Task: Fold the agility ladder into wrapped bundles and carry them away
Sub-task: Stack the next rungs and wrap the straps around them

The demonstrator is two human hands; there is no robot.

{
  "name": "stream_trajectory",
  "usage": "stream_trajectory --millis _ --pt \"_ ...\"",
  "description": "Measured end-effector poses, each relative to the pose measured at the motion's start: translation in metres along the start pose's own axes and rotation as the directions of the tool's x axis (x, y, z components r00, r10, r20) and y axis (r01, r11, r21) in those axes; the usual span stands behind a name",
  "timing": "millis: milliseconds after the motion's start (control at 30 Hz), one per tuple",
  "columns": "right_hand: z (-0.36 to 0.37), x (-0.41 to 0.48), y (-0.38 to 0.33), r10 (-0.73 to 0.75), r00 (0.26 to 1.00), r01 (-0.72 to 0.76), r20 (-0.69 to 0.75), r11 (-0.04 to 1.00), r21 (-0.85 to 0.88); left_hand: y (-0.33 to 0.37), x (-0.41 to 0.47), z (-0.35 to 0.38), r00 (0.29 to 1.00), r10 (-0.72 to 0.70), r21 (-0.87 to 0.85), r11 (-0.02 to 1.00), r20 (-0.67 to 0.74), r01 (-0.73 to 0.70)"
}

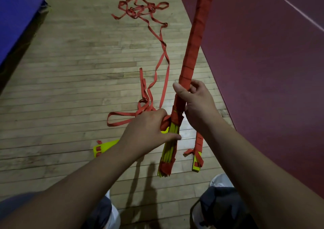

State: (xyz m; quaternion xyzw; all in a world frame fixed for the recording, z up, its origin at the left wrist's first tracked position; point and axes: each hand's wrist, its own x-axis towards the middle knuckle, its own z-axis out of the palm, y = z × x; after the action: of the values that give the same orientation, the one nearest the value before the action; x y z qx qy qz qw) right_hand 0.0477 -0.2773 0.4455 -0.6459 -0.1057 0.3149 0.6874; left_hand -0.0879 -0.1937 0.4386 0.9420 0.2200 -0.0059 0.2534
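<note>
As I stand on the wooden floor, I judge myself midway through the wrapping step. My right hand is curled round the bundle, thumb and fingers closed on its red-wound part. It holds that long stick tilted, with the far end leaning up to the right and the near end pointing down toward my shoes. My left hand sits just below, gripping the strap where it leaves the last turn, with its thumb laid across the bare yellow rungs. From there the strap runs slack over the boards to a loose tangle far off. The next move, I think, calls for carrying the strap round the bare rungs under steady tension while my right hand keeps the stack from fanning out, and for drawing slack gently so the tangle does not snag. The bundle's far end is cut off by the top edge. The back of my left hand hides its fingers, so I cannot tell exactly what they pinch. A strapped rung lies near right and another rung shows beside my left forearm. I cannot make out whether either is joined to the bundle.
</note>
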Motion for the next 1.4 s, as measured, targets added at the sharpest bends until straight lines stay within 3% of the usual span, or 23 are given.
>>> stream_trajectory --millis 133,233,300,400,467,567,733,967,1100,1233,1400 --pt "-0.002 -0.002 -0.003 -0.032 0.999 0.035 0.038 0.996 -0.086 -0.001 0.000 0.004 1.000 0.024 -0.092 0.995 -0.020 -0.025" --pt "-0.005 0.000 -0.010 0.036 0.999 -0.038 0.029 0.996 0.079 -0.004 0.001 -0.001 0.999 0.044 -0.203 0.978 -0.014 -0.046" --pt "-0.009 0.002 -0.014 0.076 0.997 -0.080 0.026 0.976 0.204 -0.013 0.007 -0.005 0.996 0.046 -0.360 0.933 0.080 -0.014" --pt "-0.012 -0.001 -0.017 0.025 0.990 -0.066 0.139 0.953 0.297 -0.024 0.010 -0.008 0.967 0.143 -0.590 0.808 0.211 0.009" --pt "-0.011 -0.008 -0.021 0.002 0.978 -0.077 0.208 0.932 0.354 -0.028 0.010 -0.009 0.953 0.186 -0.638 0.770 0.237 0.009" --pt "-0.011 -0.013 -0.025 -0.053 0.972 -0.030 0.230 0.940 0.341 -0.028 0.012 -0.015 0.923 0.229 -0.575 0.818 0.309 -0.010" --pt "-0.013 -0.011 -0.025 -0.066 0.969 0.000 0.237 0.963 0.269 -0.040 0.016 -0.027 0.913 0.174 -0.289 0.955 0.369 -0.066" --pt "-0.016 -0.011 -0.024 -0.081 0.971 0.038 0.225 0.981 0.191 -0.035 0.009 -0.032 0.909 0.150 -0.490 0.869 0.388 0.066" --pt "-0.013 -0.007 -0.015 -0.064 0.977 0.031 0.206 0.987 0.158 -0.024 0.007 -0.023 0.939 0.109 -0.478 0.876 0.325 0.064" --pt "-0.011 -0.001 -0.012 -0.051 0.988 0.042 0.144 0.997 0.065 -0.015 -0.001 -0.013 0.979 0.057 -0.232 0.973 0.198 -0.010" --pt "-0.013 0.003 -0.007 -0.014 0.999 0.017 0.032 0.996 -0.084 -0.014 -0.003 0.001 0.998 0.054 -0.255 0.966 0.046 -0.040"
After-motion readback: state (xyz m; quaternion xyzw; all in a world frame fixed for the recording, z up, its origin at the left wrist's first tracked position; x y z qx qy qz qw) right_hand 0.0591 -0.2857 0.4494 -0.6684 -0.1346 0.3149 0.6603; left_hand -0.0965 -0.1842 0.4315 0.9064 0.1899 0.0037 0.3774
